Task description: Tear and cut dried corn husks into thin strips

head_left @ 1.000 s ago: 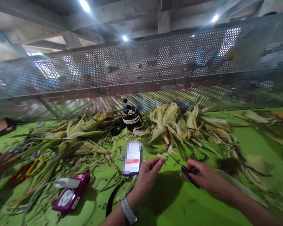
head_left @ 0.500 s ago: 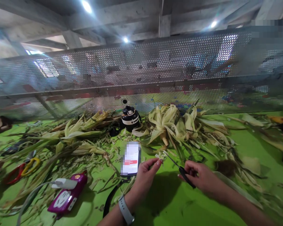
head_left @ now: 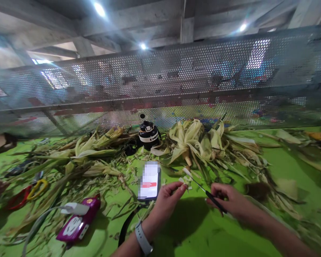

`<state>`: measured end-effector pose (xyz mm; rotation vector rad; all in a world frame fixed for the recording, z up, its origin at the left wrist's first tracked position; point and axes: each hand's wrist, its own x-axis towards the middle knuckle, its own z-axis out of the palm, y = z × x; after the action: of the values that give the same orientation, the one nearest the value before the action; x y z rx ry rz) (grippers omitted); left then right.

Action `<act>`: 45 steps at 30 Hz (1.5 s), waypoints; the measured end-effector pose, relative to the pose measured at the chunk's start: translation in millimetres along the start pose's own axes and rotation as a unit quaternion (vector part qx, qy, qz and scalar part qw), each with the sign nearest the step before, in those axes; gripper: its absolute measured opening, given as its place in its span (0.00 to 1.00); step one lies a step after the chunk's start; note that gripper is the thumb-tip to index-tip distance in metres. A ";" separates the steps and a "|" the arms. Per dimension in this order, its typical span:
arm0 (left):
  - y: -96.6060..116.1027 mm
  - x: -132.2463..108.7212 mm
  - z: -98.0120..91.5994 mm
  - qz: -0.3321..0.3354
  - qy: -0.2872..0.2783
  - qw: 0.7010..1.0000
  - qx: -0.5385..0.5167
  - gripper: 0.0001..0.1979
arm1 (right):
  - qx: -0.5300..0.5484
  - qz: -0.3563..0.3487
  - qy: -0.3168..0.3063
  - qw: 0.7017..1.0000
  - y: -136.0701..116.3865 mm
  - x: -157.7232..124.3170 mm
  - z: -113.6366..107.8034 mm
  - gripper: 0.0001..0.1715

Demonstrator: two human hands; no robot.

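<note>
My left hand (head_left: 168, 200) pinches a small pale piece of corn husk (head_left: 186, 181) between thumb and fingertips, just right of a phone (head_left: 149, 180) lying on the green table (head_left: 192, 232). My right hand (head_left: 227, 200) is closed round the black handles of a pair of scissors (head_left: 203, 188). The thin blades point up and left and meet the husk piece. A grey watch band sits on my left wrist.
Heaps of corn husks (head_left: 195, 141) and leaves (head_left: 91, 150) cover the back of the table. A black bottle (head_left: 148, 134) stands against a perforated metal screen (head_left: 160, 82). A purple power bank (head_left: 79, 223) with a white cable lies left. Red and yellow scissors (head_left: 29, 191) lie far left.
Both hands stayed close together over the same spot. The scissor blades shifted slightly at the husk piece; the view swayed a little.
</note>
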<state>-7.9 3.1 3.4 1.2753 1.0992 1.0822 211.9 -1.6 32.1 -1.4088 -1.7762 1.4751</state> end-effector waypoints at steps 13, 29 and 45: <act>-3.4 -0.2 2.1 -0.030 0.044 0.998 -0.012 0.19 | -0.036 -0.038 0.082 0.995 9.0 11.2 0.5 0.21; -20.6 5.3 13.7 -0.008 0.063 0.997 -0.048 0.24 | -0.107 -0.073 0.190 0.973 29.4 17.1 1.6 0.24; -14.7 -6.2 5.7 0.072 -0.063 0.984 0.149 0.13 | -0.453 0.033 0.163 0.876 19.9 10.5 -30.3 0.08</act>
<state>-3.3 -4.1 -11.2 1.6578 1.1152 0.9513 241.0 20.0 21.6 -1.9891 -2.2897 0.3052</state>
